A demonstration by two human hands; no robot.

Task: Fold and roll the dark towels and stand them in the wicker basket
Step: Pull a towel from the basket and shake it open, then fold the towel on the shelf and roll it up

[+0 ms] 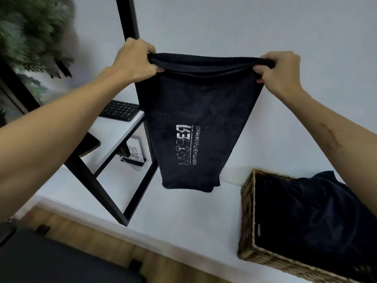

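Towel (195, 123), dark and already doubled over, hangs in the air from my two hands, up and to the left of the wicker basket (247, 217). My left hand (132, 60) pinches one top corner with fingers curled round the folded edge; my right hand (279, 68) grips the other corner the same way, so the top edge is stretched taut between them. White lettering shows on the face turned to me. The bottom hem hangs just above the white table (173, 221) that the basket sits on.

Inside the basket lies more dark cloth (316, 211), loose and spilling over the far rim, not rolled.

The layers at the top edge look slightly offset, so if either pinch slackens, I judge one layer could slip and undo the fold. Lowering it carelessly could also drag the hem askew on the table, giving a crooked roll that won't stand. That loose heap in the basket may leave little room.
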